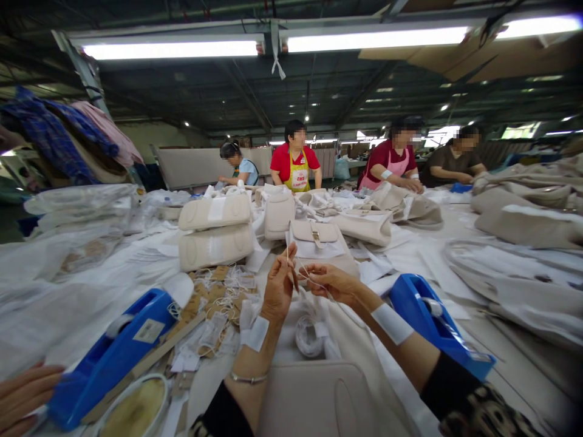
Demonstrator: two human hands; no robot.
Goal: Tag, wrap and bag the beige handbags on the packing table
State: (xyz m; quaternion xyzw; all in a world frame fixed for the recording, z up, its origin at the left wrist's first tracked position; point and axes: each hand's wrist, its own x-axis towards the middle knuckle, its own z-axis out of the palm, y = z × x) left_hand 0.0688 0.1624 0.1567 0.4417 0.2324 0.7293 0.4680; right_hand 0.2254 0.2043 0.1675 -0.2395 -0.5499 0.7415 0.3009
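My left hand [281, 284] is raised at the centre, its fingers pinched on a brown tag [295, 280]. To its right, my right hand [328, 283] pinches a thin white string [304, 271] that runs toward the tag. Below both hands lies a beige bag [319, 397], with a coil of clear strap [309, 335] on its upper part. White patches are stuck on both my wrists. Behind my hands rests a small beige bag with a buckled flap [315, 233].
Blue tape dispensers stand at left [112, 355] and right [435, 321]. Brown tags with strings [218, 300] lie left of my hands, near a round container [136, 408]. Another person's hand [30, 391] reaches in at lower left. Several people work behind stacked beige bags [215, 227].
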